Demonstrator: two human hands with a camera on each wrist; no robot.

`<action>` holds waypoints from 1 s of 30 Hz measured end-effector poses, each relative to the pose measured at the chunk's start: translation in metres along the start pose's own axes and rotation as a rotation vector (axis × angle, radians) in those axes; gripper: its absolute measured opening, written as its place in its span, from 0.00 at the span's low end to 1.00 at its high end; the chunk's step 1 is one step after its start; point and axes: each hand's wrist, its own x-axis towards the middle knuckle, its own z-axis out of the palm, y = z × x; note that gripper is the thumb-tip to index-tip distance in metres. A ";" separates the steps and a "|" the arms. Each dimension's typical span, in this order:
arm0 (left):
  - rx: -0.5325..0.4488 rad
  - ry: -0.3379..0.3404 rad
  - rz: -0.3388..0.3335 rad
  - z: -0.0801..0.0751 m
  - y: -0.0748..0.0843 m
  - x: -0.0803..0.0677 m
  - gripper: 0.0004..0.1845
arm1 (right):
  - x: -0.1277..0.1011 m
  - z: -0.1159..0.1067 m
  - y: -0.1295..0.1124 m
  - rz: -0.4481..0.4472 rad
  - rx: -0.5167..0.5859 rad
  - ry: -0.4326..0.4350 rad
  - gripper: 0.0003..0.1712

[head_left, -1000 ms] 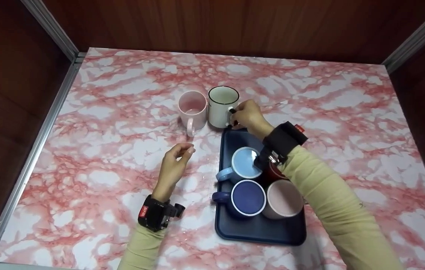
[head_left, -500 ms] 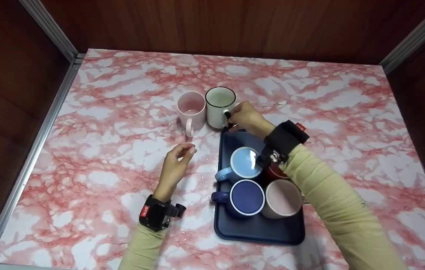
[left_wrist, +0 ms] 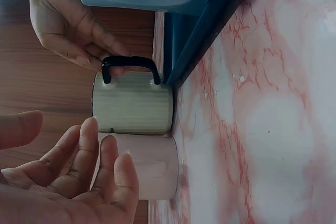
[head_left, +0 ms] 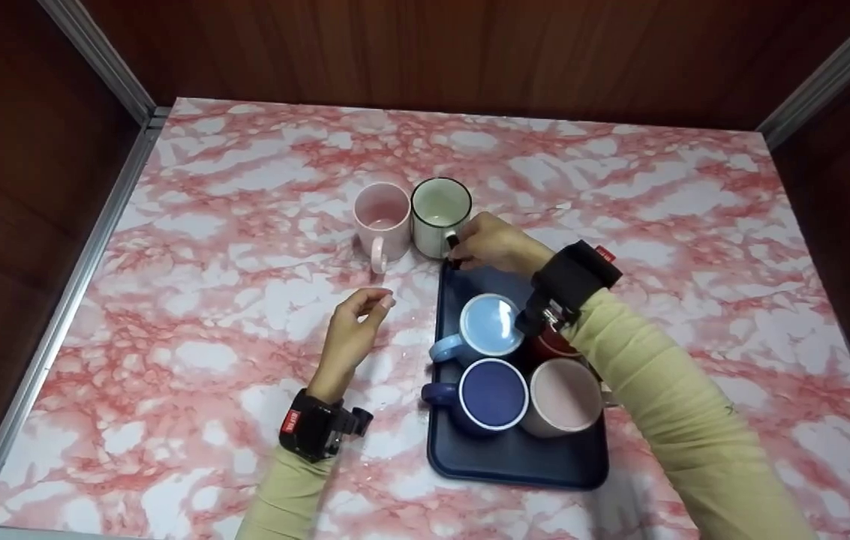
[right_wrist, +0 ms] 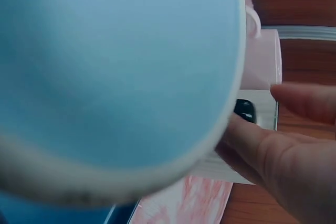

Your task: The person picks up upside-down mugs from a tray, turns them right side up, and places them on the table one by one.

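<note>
A cream-white mug (head_left: 440, 206) with a black rim and black handle stands past the tray's far end, against a pink mug (head_left: 382, 214). The right hand (head_left: 496, 241) has its fingers at the black handle (left_wrist: 131, 61), with fingertips inside the loop in the left wrist view. Its thumb (right_wrist: 304, 98) lies by the rim, apart from the handle. Near the pink mug, but not touching it, the left hand (head_left: 353, 326) is held in the air with loosely bent fingers and nothing in it. In the right wrist view a light blue mug (right_wrist: 136, 77) hides the right fingertips.
On a dark blue tray (head_left: 518, 463) stand a light blue mug (head_left: 491, 325), a dark blue mug (head_left: 494, 394), a pale pink mug (head_left: 566, 397) and a red mug (head_left: 551, 343), half hidden by the right wrist. Wooden panels (head_left: 432, 52) wall in the pink marbled table (head_left: 244, 172).
The right hand and the white mug have shifted slightly left, and the hand has come a little nearer. More of the mug's inside shows now. The left hand has hardly moved.
</note>
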 end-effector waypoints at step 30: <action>0.006 -0.081 0.080 0.013 0.021 -0.006 0.15 | -0.067 -0.024 -0.021 -0.224 -0.247 0.021 0.14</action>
